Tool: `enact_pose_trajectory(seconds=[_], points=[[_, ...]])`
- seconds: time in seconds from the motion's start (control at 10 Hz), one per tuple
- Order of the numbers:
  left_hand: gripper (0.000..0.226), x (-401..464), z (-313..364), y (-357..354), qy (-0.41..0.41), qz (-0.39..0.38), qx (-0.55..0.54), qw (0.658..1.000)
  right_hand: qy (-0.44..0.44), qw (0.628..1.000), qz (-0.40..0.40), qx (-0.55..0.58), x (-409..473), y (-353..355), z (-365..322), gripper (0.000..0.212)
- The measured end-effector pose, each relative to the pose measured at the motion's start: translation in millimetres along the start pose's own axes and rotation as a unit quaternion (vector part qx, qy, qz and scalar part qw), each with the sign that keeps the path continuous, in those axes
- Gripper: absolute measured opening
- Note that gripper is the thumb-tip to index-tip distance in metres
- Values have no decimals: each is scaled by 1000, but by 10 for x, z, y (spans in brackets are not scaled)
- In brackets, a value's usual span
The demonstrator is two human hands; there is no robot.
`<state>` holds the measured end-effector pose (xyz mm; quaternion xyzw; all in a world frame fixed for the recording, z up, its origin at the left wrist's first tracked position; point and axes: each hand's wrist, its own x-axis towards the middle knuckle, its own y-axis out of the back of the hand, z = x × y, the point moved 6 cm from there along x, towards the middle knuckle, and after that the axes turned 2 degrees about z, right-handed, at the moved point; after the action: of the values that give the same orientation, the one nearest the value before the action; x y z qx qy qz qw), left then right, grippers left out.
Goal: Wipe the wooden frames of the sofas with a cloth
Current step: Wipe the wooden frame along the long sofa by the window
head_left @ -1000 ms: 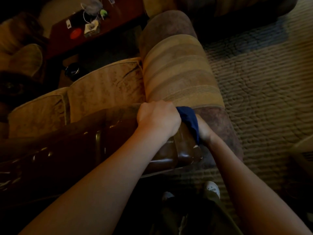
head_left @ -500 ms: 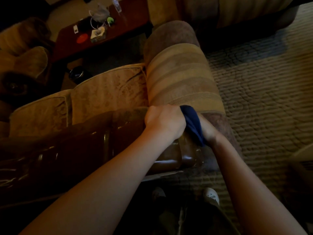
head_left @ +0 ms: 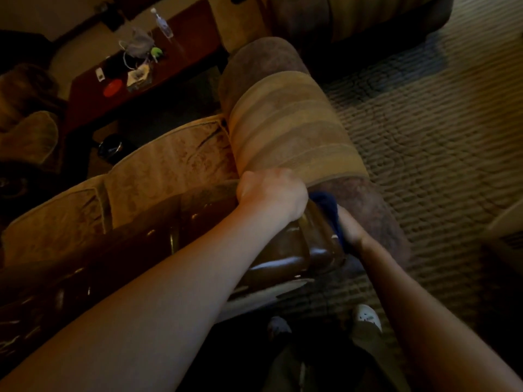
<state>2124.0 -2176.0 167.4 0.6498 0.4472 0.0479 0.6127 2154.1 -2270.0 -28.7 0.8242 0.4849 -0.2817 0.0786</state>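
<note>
2 hands: both are at the back corner of the sofa, where the glossy wooden frame (head_left: 294, 250) meets the striped armrest (head_left: 288, 131).
Left hand (head_left: 273, 193): fingers curled over the top edge of the frame, gripping it, apparently as a brace.
Right hand (head_left: 349, 227): pressed into the gap between frame and armrest with the dark blue cloth (head_left: 328, 210); its fingers are hidden, so I cannot tell how they hold it.
Cloth: bunched against the outer side of the frame's corner, touching the wood.
Risk 1: in that tight gap the cloth could snag or bunch, and the wipe would skip the wood.
Risk 2: the cloth could rub the upholstery rather than the frame.
Risk 3: the polished wood looks slick, so the bracing grip might slide.
Light: dim, so missed patches would be hard to spot.
</note>
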Motion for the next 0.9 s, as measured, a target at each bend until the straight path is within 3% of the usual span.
enact_pose_trajectory(seconds=[0.1, 0.2, 0.3, 0.4, 0.5, 0.6, 0.7, 0.8, 0.9], points=[[29, 12, 30, -18, -23, 19, 2, 1000, 329, 942, 50, -33, -491, -55, -521, 37], [33, 30, 55, -40, -39, 44, 37, 998, 281, 947, 154, -23, -564, -260, -537, 26], [34, 26, 35, -52, -28, 34, 44, 998, 201, 967, 149, -55, -436, -139, -637, 31], [34, 13, 26, -55, -22, 20, 43, 999, 133, 985, 94, -59, -34, -48, -318, 41], [33, 7, 23, -64, -11, 12, 41, 999, 33, 991, 130, -18, -37, 75, 275, 38], [34, 8, 28, -68, -6, 14, 45, 999, 59, 985, 159, 4, -451, -34, 299, 35], [35, -10, 36, -56, -3, 19, 39, 999, 194, 959, 205, -10, -831, -212, 119, 33], [33, -16, 34, -53, -1, 20, 31, 999, 252, 937, 242, 11, -868, -275, -158, 40], [32, 1, 30, -74, -1, 8, 26, 1000, 251, 950, 183, 7, -537, -154, -512, 28]])
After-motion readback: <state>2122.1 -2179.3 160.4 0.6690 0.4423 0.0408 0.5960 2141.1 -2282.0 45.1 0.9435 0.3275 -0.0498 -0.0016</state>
